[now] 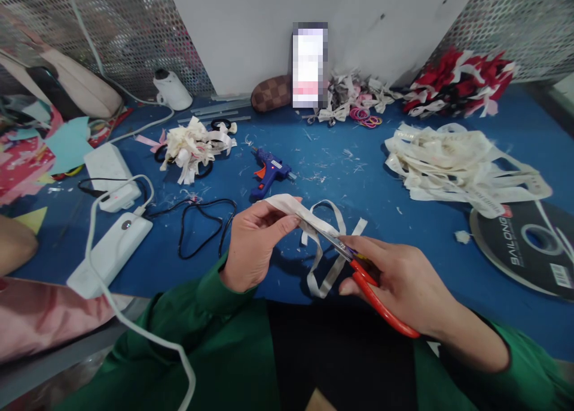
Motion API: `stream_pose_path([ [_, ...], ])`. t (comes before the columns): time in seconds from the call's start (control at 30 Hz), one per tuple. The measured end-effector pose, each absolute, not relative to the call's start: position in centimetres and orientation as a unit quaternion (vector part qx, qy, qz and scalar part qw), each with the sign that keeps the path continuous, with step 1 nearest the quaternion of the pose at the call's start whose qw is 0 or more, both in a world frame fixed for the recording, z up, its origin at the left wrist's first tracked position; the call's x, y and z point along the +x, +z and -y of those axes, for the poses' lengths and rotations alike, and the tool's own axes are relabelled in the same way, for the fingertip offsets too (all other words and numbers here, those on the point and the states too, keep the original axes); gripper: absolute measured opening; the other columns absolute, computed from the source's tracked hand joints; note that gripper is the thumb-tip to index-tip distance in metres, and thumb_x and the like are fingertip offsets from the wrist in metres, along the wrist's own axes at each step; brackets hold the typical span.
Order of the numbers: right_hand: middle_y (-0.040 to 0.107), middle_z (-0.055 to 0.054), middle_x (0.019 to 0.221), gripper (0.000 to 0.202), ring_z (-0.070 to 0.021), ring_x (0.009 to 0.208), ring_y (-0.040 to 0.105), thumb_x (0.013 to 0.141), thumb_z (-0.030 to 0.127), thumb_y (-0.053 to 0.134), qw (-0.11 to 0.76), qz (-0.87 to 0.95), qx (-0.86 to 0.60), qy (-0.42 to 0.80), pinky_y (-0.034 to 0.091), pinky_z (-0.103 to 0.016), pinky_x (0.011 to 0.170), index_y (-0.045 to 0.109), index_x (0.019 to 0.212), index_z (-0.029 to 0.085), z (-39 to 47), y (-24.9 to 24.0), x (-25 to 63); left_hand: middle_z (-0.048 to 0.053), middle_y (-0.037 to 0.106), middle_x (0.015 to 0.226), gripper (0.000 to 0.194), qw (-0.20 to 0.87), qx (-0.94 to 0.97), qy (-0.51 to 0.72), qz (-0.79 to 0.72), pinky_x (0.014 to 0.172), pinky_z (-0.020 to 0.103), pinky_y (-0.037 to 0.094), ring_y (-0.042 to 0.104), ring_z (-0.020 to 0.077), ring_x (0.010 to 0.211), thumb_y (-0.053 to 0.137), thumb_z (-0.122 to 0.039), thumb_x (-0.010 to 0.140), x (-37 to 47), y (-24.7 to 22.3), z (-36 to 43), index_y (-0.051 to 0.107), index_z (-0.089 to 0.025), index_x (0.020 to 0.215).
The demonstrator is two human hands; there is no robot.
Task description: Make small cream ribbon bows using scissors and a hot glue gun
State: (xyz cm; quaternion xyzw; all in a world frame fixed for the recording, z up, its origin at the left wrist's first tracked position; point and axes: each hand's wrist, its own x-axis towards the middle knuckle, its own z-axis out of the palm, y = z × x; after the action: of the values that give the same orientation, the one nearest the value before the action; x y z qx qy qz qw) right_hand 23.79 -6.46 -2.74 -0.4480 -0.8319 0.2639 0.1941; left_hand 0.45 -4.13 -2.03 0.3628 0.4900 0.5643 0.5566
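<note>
Green sleeves (179, 321) lie nearest; the right hand (399, 279) grips scissors (381, 303), blades at the ribbon (293, 207) pinched by the left hand (253, 243); beyond lies the glue gun (270, 171) on the table (385, 225), a ribbon pile (452, 160) right, the phone (308, 67) upright behind.

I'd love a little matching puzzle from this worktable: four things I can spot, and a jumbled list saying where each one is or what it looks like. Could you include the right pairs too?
Things:
1. Scissors
2. Glue gun
3. Phone
4. Spool marked BAILONG

Places and looks:
A. Standing upright at the back, its screen lit
B. Black and round, on the right side of the table
C. Held in the right hand, with red handles
D. Blue with an orange trigger, lying beyond the left hand

Right pairs: 1-C, 2-D, 3-A, 4-B
</note>
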Motion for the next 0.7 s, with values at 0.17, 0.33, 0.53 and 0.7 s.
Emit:
stream_pose_path([
  [0.17,0.077,-0.006,0.086,0.042,-0.0188,0.066,0.070,0.096,0.058,0.058,0.189,0.826,-0.442,0.295,0.046,-0.027,0.056,0.065,0.114,0.021,6.40,-2.41,23.86,0.002,0.081,0.094,0.024,0.548,0.364,0.568,-0.495,0.080,0.028,0.060,0.073,0.0171,0.085,0.088,-0.019,0.071,0.41,-2.08,4.12,0.084,-0.024,0.093],
  [0.33,0.078,-0.006,0.083,0.038,-0.0183,0.068,0.071,0.098,0.055,0.057,0.196,0.823,-0.432,0.312,0.047,-0.026,0.058,0.066,0.114,0.022,6.43,-2.26,23.94,0.004,0.081,0.097,0.024,0.543,0.357,0.577,-0.495,0.082,0.030,0.060,0.074,0.0191,0.088,0.089,-0.020,0.068,0.43,-1.97,4.03,0.084,-0.024,0.091],
  [0.53,0.076,-0.005,0.083,0.043,-0.0165,0.063,0.069,0.097,0.060,0.057,0.206,0.828,-0.434,0.290,0.045,-0.025,0.055,0.066,0.113,0.021,6.49,-2.57,23.91,0.003,0.081,0.097,0.023,0.544,0.360,0.575,-0.494,0.082,0.029,0.060,0.073,0.0177,0.087,0.089,-0.021,0.070,0.41,-1.83,4.07,0.084,-0.025,0.092],
  [0.7,0.076,-0.006,0.090,0.050,-0.0172,0.061,0.068,0.094,0.064,0.058,0.193,0.832,-0.446,0.268,0.043,-0.027,0.053,0.064,0.118,0.020,6.55,-2.89,23.76,0.002,0.080,0.089,0.025,0.565,0.365,0.558,-0.486,0.078,0.028,0.061,0.072,0.0158,0.081,0.088,-0.020,0.071,0.51,-1.98,4.20,0.084,-0.026,0.095],
])
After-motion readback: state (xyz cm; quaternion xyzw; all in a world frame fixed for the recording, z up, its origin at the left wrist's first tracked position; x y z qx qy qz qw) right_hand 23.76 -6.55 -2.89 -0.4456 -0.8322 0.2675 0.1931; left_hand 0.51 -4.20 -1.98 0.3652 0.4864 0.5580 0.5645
